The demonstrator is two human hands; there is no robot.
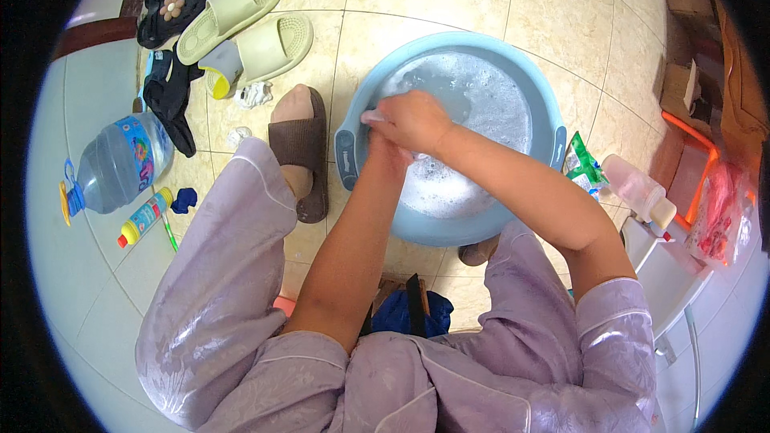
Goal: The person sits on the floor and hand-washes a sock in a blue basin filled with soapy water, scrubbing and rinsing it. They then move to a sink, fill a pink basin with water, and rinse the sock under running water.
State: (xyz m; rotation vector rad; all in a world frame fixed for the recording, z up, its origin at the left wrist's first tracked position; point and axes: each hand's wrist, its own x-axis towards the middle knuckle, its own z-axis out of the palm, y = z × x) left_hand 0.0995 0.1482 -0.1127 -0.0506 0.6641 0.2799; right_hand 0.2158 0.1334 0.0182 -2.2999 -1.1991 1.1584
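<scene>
Basin: the blue basin stands on the tiled floor between the person's feet, with cloudy water and white suds inside.
Right hand: the right hand lies over the left near the basin's left rim, fingers bent inward; whether they grip anything besides the other hand, I cannot tell.
Left hand: the left hand is mostly covered by the right, so the spread of its fingers and any hold cannot be told.
Pale bit: a whitish patch shows at the hands' left edge; it could be wet fingertips, foam or a small item. If it is an item, soapy skin could let it slip into the suds and be lost from sight.
Rim: both hands work close to the left side, so a brisk rub could send splashes over that edge.
Brown slipper: the brown slipper sits just beside that side; spilled suds could make its sole slide on smooth tile.
Trousers: the lilac trousers come close to the basin's near edge and could get wet from slopping water.
Green packet: the green packet lies just beyond the right handle, where an elbow swung outward might knock it.
</scene>
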